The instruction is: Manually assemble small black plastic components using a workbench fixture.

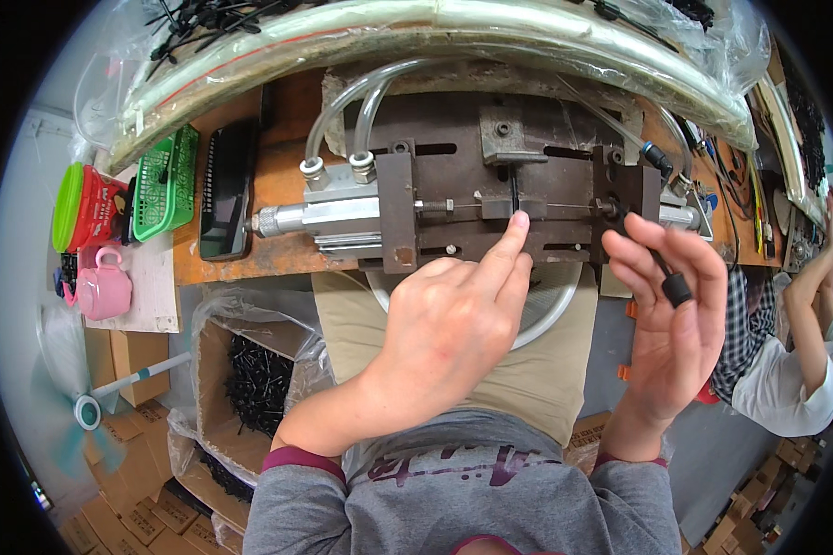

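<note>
My left hand [458,310] reaches over the brown metal fixture [453,120] with its index finger stretched out. The fingertip touches the small dark block [502,205] in the middle, at the lower end of a thin black stem [515,183] standing in it. The other fingers are bent and the thumb is hidden beneath. To the right of the fixture, my right hand [671,314] is raised with curled fingers. Between them is a black part with a thin stem and a round cap [677,289].
Metal air cylinders [347,217] with clear hoses flank the fixture. To the left are a black tray [227,190], a green basket [165,185] and a pink cup [105,287]. Below stands a carton of black parts [259,379]. Another person [791,370] sits at the right.
</note>
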A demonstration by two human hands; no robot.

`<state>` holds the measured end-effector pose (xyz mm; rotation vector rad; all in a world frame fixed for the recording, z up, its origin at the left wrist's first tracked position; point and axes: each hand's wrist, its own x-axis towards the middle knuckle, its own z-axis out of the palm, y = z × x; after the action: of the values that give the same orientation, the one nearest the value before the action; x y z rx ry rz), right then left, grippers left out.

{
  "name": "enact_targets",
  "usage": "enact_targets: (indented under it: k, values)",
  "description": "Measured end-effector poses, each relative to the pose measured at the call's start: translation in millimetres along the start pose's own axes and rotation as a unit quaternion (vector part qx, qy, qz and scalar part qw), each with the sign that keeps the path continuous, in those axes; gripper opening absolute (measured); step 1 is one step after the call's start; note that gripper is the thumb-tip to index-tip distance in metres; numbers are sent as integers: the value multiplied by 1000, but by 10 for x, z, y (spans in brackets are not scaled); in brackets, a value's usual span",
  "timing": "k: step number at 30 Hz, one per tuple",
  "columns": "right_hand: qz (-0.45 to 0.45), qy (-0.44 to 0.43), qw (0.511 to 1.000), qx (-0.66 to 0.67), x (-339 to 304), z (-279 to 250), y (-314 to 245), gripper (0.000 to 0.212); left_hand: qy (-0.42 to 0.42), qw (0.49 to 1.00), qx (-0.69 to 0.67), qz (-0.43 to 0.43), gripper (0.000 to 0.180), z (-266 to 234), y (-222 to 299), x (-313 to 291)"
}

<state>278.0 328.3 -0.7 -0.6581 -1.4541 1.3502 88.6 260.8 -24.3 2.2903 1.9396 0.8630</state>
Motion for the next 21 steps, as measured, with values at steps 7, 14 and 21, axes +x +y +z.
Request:
enact_targets:
  k: [7,14,21]
  values:
    - [-121,-111,934,-316,-11,-43,19,31,160,985,10,71,21,-503,-261,460]
    - [-165,-198,853,-455,-31,183,357,28,200,970,141,-6,29,-947,-438,1245]
    - [-186,-202,803,-529,63,247,366,29,61,994,54,-65,26,-877,-799,1640]
